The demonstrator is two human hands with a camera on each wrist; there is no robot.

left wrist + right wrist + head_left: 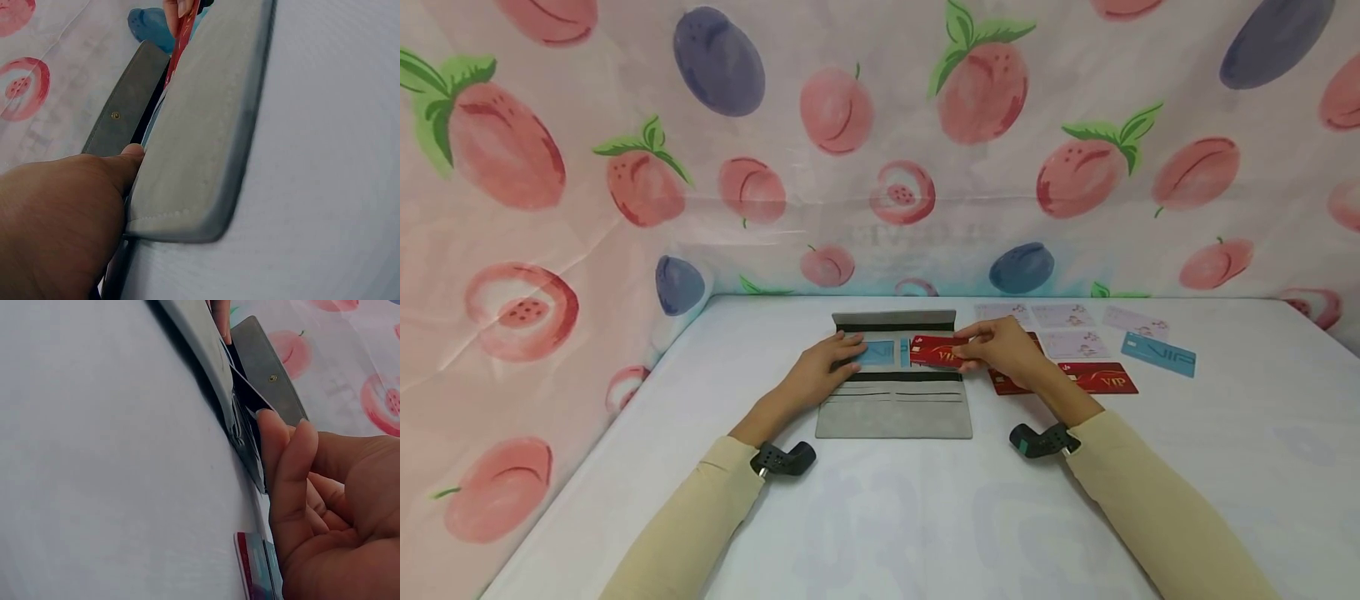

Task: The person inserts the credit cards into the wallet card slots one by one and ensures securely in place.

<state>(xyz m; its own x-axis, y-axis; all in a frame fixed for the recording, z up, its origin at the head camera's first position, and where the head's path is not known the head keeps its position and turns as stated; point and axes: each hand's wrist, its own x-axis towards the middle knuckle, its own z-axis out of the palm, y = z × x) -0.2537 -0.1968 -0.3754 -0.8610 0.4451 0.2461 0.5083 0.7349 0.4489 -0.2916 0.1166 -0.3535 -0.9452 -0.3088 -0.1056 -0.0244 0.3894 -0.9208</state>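
Observation:
A grey wallet (895, 423) lies unfolded on the white table, its far flap (119, 112) raised. A blue card (877, 353) sits in a clear window on its left side. My left hand (817, 372) rests on the wallet's left edge, fingers stretched over the window's side. My right hand (1009, 352) pinches a red VIP card (931, 351) by its right end, over the right part of the inner panel. In the right wrist view the card's edge tilts up from the wallet; how far it is tucked in is hidden.
Right of the wallet lie more red VIP cards (1112, 379), partly under my right arm. Several pale printed cards (1063, 316) spread behind them, with a blue VIP card (1159, 354) at the far right. A fruit-patterned cloth (880, 250) hangs behind and left of the table.

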